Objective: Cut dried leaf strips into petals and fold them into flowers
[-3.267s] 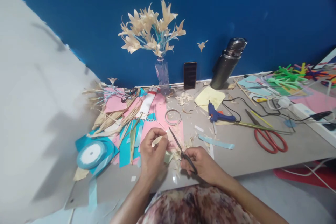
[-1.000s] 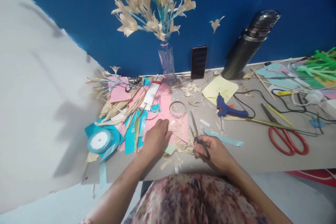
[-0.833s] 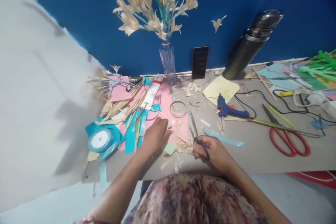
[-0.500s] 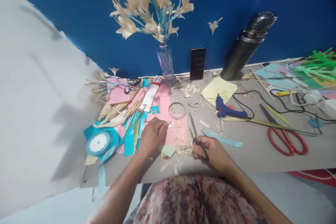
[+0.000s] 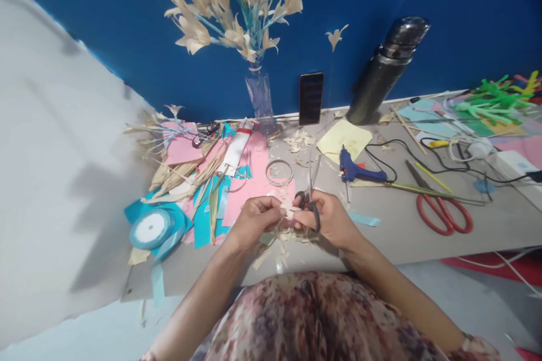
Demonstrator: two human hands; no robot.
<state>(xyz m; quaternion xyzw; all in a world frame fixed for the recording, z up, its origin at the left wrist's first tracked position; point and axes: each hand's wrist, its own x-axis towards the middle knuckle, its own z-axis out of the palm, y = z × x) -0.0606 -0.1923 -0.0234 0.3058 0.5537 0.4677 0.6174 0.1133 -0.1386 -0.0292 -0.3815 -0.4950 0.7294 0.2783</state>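
My left hand [image 5: 256, 220] pinches a small pale, petal-like piece of dried husk [image 5: 289, 210] between thumb and fingers. The fingertips of my right hand [image 5: 332, 219] meet the same piece from the other side. Hooked in my right hand is a pair of black-handled scissors [image 5: 314, 208], blades pointing away from me and slightly apart. Under and around both hands lie pale husk scraps [image 5: 284, 242] and pink paper [image 5: 237, 197]. A roll of clear tape [image 5: 279, 172] lies just beyond my fingers.
Pale flowers [image 5: 232, 0] stand in a clear bottle [image 5: 259, 96] by the blue wall, near a phone [image 5: 311, 98] and a dark flask [image 5: 387, 70]. To the right lie a blue glue gun [image 5: 359, 169] and red-handled scissors [image 5: 442, 211]. A light-blue ribbon spool [image 5: 149, 228] sits left.
My right hand has moved left and up with the scissors to join my left hand. Both now touch the pale husk piece. The view has shifted slightly.
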